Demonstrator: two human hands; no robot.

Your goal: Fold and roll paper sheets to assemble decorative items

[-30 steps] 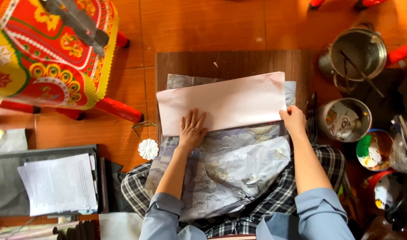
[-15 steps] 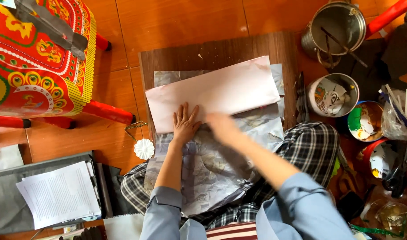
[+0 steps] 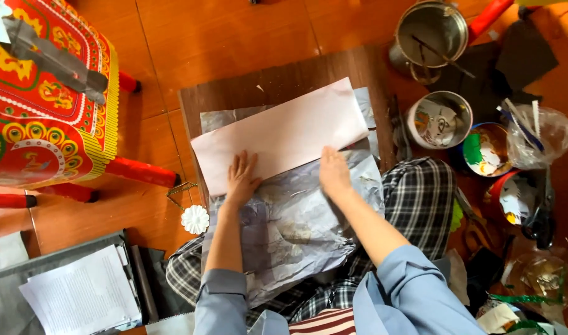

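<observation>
Both hands lie flat and open, palms down, gripping nothing. The left hand (image 3: 241,180) presses on the near edge of a pale pink sheet of paper (image 3: 281,135), fingers spread onto it. The right hand (image 3: 333,174) rests just to its right, on the same edge, where the pink sheet meets the crinkled silver foil (image 3: 296,229) that runs back under both forearms and over the person's checked lap. The pink sheet stretches away from the fingertips, tilted, across a dark wooden board (image 3: 277,80) on the orange floor.

Left of the left hand, near the wrist, sits a small white paper flower (image 3: 195,219); farther left stands a red and yellow decorated box (image 3: 45,99). Right of the right hand is a white tin of scraps (image 3: 439,121), and beyond it a metal pot (image 3: 431,31).
</observation>
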